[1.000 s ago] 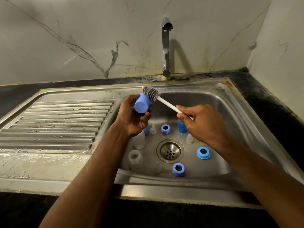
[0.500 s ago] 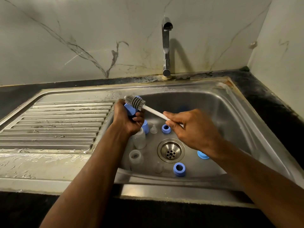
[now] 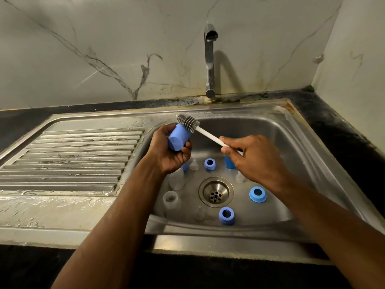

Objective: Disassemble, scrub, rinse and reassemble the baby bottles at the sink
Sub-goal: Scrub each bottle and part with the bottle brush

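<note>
1. Scrubbing is the step in hand, I judge: the left hand [image 3: 168, 151] has its grip curled around a blue cap [image 3: 179, 137], and the right hand [image 3: 256, 157] pinches the white handle of the brush [image 3: 188, 123].
2. The cap is held up over the left edge of the sink [image 3: 295, 142], above and left of the drain [image 3: 216, 192], with its closed end turned toward the person. Probably this lets the grey bristles work at its far, open end, where they touch it now.
3. The right hand holds the handle far from the bristles, likely for more reach and easy turning.
4. The other parts lie on the sink floor around the drain, apparently waiting for their turn: a blue ring [image 3: 209, 164] just behind it, another blue ring [image 3: 257, 194] to its right, a third blue ring [image 3: 226, 215] in front of it.
5. Clear bottles [image 3: 170, 200] stand to the left of the drain, and small clear teats [image 3: 194, 164] lie near it.
6. The tap [image 3: 210, 59] stands behind the drain; no water runs from it.
7. No brand, label or writing can be read on any part.
</note>
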